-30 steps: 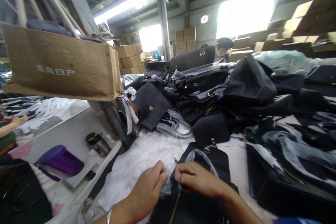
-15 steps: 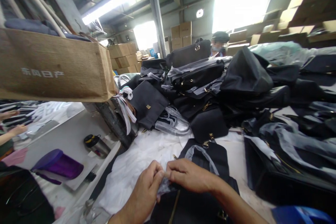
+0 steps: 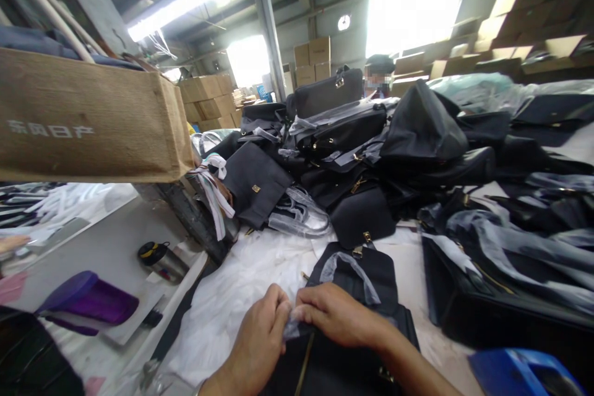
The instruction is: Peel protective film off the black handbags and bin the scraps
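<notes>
My left hand (image 3: 255, 341) and right hand (image 3: 338, 314) have drawn closer than a second ago, both pinching clear plastic (image 3: 292, 327) over a black bag (image 3: 343, 366) toward the bench's (image 3: 414, 281) near edge. White sheeting (image 3: 232, 294) covers its left; cartons (image 3: 313, 62) stand beyond.

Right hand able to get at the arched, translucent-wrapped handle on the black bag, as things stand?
Probably yes: the arched handle lies just beyond the right hand, with nothing visible covering it. That hand seems to pinch clear plastic film, though, so it may need to release first.
</notes>
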The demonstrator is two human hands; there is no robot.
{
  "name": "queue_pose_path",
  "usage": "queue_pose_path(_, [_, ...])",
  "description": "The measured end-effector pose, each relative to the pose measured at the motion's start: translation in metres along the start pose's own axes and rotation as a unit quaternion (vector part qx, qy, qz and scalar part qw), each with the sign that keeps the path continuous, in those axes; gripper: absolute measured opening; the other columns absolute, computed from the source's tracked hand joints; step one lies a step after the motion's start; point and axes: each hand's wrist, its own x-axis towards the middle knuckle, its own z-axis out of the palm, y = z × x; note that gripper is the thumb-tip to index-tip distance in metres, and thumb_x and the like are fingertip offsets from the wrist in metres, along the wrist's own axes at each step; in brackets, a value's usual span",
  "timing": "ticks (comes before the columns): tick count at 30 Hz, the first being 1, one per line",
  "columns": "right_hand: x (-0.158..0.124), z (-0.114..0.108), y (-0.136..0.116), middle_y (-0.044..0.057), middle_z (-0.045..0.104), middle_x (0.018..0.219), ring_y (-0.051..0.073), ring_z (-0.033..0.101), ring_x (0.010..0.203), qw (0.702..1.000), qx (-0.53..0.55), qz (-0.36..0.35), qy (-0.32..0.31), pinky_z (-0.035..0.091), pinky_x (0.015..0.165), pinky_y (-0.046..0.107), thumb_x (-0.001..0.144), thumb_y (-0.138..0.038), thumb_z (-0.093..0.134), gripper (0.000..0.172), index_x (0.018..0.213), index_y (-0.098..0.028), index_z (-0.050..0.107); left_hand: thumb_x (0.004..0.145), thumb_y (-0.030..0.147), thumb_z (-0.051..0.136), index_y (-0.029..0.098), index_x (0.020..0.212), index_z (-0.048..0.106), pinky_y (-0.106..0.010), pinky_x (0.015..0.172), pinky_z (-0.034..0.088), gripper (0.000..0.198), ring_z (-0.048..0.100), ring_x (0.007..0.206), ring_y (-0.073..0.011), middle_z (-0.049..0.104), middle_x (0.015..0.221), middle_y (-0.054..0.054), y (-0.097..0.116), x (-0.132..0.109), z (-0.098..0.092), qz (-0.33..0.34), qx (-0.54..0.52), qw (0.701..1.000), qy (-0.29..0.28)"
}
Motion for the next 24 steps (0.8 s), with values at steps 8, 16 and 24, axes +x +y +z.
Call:
queue_pose_path(8, [-0.002,0.012,0.008,0.001,0.066,0.072,0.015,0.061,0.066,0.991,-0.110,0.014,0.076,0.027,0.058,0.025,0.102,-0.038,0.032,0.030,0.095,-0.021,0.056,0.098,0.037,0.031,0.023,0.082,0.045,-0.029,0.067,0.036,0.026,0.053,0.072,-0.0170,0.054,0.074,0.002,-0.005,0.007,0.005,0.028,0.024,0.999,0.007])
queue_pose_path(16, [0.014,0.019,0.004,0.006,0.071,0.080,0.018,0.066,0.073,0.990,-0.099,0.032,0.096,0.032,0.062,0.024,0.103,-0.035,0.031,0.030,0.096,-0.020,0.056,0.097,0.041,0.028,0.023,0.088,0.045,-0.027,0.052,0.037,0.026,0.054,0.056,-0.0153,0.056,0.072,0.003,-0.007,0.014,0.018,-0.019,-0.026,0.999,-0.011])
queue_pose_path(24, [0.001,0.013,0.027,0.006,0.072,0.083,0.020,0.068,0.078,0.980,-0.147,0.045,0.125,0.034,0.065,0.025,0.103,-0.036,0.029,0.032,0.117,-0.023,0.054,0.097,0.033,0.031,0.023,0.081,0.044,-0.028,0.066,0.036,0.022,0.054,0.071,-0.0174,0.056,0.073,0.002,-0.007,0.025,0.019,0.027,0.043,0.999,0.013])
